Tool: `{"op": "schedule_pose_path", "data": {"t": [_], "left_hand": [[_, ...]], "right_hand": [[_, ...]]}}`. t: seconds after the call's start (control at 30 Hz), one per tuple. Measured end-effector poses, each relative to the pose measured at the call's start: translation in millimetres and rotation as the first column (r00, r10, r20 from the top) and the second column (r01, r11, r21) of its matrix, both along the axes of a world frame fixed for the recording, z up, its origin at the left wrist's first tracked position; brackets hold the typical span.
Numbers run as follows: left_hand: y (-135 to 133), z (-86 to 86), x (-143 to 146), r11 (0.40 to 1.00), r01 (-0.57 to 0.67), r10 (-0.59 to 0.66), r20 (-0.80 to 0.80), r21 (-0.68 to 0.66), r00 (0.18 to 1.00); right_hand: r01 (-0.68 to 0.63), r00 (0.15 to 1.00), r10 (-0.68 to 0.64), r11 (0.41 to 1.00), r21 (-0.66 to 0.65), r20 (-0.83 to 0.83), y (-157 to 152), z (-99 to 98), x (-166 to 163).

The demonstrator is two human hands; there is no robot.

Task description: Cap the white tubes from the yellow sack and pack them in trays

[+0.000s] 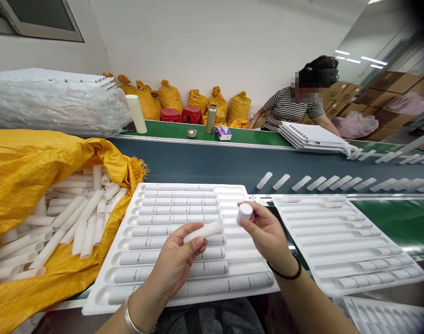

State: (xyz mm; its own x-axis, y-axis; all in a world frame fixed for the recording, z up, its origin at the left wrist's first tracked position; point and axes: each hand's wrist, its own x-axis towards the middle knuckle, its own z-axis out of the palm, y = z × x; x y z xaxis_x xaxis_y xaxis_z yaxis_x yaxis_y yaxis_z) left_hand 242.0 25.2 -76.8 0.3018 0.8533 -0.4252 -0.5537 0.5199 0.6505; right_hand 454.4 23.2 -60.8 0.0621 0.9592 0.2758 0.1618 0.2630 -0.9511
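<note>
My left hand (180,255) is closed around a translucent white plastic tube (207,230), its free end pointing right. Between the thumb and fingers of my right hand (267,229) is a short white cylindrical cap (245,213). Tube and cap are apart, with a small gap between them. Both hands hover above a white slotted tray (234,192), whose slots hold rows of printed white cylinders (179,209). At the left, an open yellow woven sack (62,144) spills many loose white tubes (90,208).
A second slotted tray (302,232) with some white pieces lies at right. Behind runs a dark conveyor belt (198,162) carrying a row of white tubes (330,182). Across it a co-worker in a striped top (285,109) handles stacked trays (312,135). A thermos (211,119) stands on the far ledge.
</note>
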Motion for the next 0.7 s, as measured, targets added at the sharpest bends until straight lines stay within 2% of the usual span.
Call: {"op": "schedule_pose_path", "data": {"t": [0.07, 0.17, 0.23, 0.33, 0.43, 0.5, 0.57, 0.63, 0.7], "left_hand": [[1, 0.3, -4, 1.0, -0.031, 0.031, -0.018, 0.001, 0.999], [3, 0.1, -11, 0.998, -0.042, 0.044, -0.057, 0.041, 0.997], [5, -2.0, -16, 0.993, -0.03, 0.045, -0.125, 0.118, 0.991], [8, -6.4, -27, 0.966, 0.035, 0.034, -0.263, 0.255, 0.964], [10, -4.3, -38, 0.924, 0.183, -0.024, -0.426, 0.336, 0.905], [10, 3.2, -43, 0.875, 0.329, -0.082, -0.561, 0.356, 0.824], [9, 13.5, -46, 0.794, 0.471, -0.098, -0.683, 0.384, 0.724], [8, 22.4, -46, 0.69, 0.569, -0.03, -0.768, 0.447, 0.639], [7, 26.6, -46, 0.595, 0.621, 0.082, -0.807, 0.511, 0.585]], "right_hand": [[-0.049, 0.992, 0.047, 0.999, -0.013, -0.121, 5, 2.7, -3], [-0.222, 0.97, 0.213, 0.973, -0.068, -0.119, 8, 7.0, -6], [-0.252, 0.968, 0.251, 0.965, -0.072, -0.021, 9, 10.5, -7], [-0.212, 0.954, 0.201, 0.977, 0.026, 0.224, 10, 16.6, -3], [-0.278, 0.897, 0.224, 0.956, 0.093, 0.38, 10, 21.9, 0], [-0.323, 0.868, 0.231, 0.935, 0.145, 0.439, 10, 24.3, -1], [-0.381, 0.819, 0.226, 0.901, 0.206, 0.527, 11, 25.5, -5], [-0.454, 0.755, 0.242, 0.864, 0.219, 0.609, 12, 25.3, -11], [-0.485, 0.725, 0.263, 0.852, 0.2, 0.637, 13, 23.7, -16]]}}
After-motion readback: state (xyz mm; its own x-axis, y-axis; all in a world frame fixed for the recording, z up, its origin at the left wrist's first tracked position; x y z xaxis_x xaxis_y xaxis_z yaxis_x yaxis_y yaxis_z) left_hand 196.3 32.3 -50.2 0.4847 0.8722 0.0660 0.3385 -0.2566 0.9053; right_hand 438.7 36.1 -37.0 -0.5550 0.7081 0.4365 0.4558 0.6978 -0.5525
